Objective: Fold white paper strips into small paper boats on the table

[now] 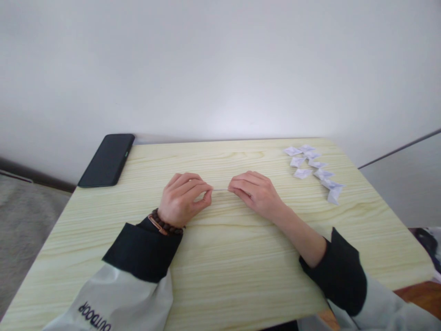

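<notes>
Above the middle of the wooden table, my left hand and my right hand face each other with a small gap between them. A thin piece, looking like paper seen edge-on, spans that gap. Each hand pinches one end of it between thumb and fingers, and most of it is hidden by the fingertips. Off to the right of my right hand lie several small folded white paper boats, loosely grouped and partly touching one another.
A black phone rests at the table's far left corner. The light wood-grain table backs against a white wall. Grey floor shows beyond the left edge, and part of a dark and white object beyond the right.
</notes>
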Available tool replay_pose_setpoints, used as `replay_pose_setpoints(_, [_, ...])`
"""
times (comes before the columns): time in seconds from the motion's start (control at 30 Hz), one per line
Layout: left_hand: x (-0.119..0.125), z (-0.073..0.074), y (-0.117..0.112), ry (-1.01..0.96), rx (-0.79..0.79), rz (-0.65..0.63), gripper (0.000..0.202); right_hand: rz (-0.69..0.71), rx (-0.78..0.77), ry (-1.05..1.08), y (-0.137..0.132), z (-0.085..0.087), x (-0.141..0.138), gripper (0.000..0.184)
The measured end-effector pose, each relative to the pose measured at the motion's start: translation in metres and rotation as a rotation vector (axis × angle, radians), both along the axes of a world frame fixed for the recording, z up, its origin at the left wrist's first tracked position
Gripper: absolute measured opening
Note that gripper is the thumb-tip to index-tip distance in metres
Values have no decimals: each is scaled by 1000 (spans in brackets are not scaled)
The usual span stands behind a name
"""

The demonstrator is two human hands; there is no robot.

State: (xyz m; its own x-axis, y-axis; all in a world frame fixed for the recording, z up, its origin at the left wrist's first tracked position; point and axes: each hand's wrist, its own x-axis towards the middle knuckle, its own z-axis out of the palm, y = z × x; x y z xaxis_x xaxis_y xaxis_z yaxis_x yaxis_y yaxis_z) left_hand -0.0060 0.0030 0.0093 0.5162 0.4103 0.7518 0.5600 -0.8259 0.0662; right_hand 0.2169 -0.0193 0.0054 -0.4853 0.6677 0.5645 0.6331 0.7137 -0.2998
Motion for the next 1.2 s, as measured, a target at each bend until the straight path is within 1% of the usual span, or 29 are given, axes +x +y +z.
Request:
replay_pose_setpoints(0.07, [-4,-1,2,2,7,10,8,-8,-11,22,1,0,4,14])
replay_pose_setpoints(0.17, [-10,-2,4,-6,1,76,8,-59,-13,76,2,0,10,14])
replay_pose_setpoints(0.2, [-11,-2,4,-10,-8,81,8,-71,-16,83,2,0,11,14])
replay_pose_setpoints(0.37, [-4,0,-3,-34,-110,56,9,-61,-32,57,1,1,6,14])
replay_pose_setpoints(0.47, [2,-1,-6,-16,-149,31,22,-51,-24,55,-1,2,-3,13])
replay_pose_setpoints(0.53, [4,-3,-6,30,-126,-17,24,-33,-23,55,-3,2,-9,13])
replay_pose_setpoints(0.63, [5,-5,-4,55,-98,-80,13,16,-17,53,-6,2,-16,12])
replay_pose_setpoints(0.77, [4,-4,-3,54,-97,-132,10,47,-40,59,-7,3,-19,10])
replay_pose_setpoints(1.03, [2,-2,-4,104,-77,-133,14,63,-80,105,-7,1,-18,7])
replay_pose_setpoints(1.2, [2,-3,-4,100,-51,-133,15,56,-117,82,-8,1,-18,8])
